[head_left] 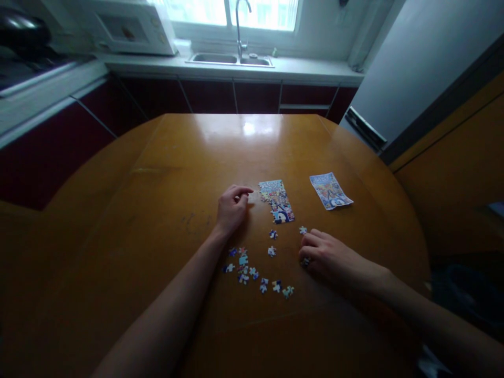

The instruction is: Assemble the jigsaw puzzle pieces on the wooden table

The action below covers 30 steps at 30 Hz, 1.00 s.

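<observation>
A partly joined jigsaw puzzle (276, 200) lies on the wooden table (173, 173). My left hand (231, 208) rests beside its left edge, fingers curled in a pinch on a pale puzzle piece (252, 197) touching the puzzle's upper left side. My right hand (329, 259) lies on the table to the lower right, fingers bent over a small piece (305, 261) that is mostly hidden. Several loose pieces (255, 273) are scattered between my forearms, and one single piece (303, 230) sits just above my right fingers.
A printed picture card (329, 190) lies to the right of the puzzle. Behind the table runs a counter with a sink (230, 59), a tap and a microwave (132, 26). A grey fridge (417, 63) stands at the right.
</observation>
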Available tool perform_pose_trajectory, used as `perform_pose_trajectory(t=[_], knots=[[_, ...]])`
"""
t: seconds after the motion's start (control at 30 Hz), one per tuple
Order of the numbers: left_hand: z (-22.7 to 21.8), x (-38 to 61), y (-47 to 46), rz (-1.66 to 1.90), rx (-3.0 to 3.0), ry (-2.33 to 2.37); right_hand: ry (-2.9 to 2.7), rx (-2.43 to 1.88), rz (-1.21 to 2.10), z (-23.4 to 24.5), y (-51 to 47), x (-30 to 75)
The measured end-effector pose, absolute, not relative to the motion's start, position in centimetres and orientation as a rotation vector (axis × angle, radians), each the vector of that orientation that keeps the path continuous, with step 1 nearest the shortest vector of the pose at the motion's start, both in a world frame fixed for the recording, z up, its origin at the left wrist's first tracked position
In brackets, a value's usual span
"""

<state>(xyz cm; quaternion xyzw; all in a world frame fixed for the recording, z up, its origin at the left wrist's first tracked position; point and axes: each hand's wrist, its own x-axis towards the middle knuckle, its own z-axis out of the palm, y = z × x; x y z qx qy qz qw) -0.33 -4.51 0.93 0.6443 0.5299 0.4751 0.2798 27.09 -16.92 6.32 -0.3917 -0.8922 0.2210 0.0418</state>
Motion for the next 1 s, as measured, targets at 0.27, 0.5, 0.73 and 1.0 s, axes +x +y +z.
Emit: perform_pose_trajectory(t=[0.27,0.5,0.73,1.0], knots=[[0.8,-0.4,-4.5,1.275,1.713,1.422,-2.704,-1.344,0.422,4.8,-17.8,25.9],[0.6,-0.4,-4.3,1.279,1.72,1.423,-2.405,-1.498,0.418,4.4,-19.3,26.2],[0.6,-0.4,-4.2,1.267,1.732,1.434,-2.385,-1.426,0.612,4.7,-20.6,26.8],[0.9,-0.3,-4.4,1.272,1.714,1.42,-2.316,-1.531,0.6,3.7,-21.3,25.9]])
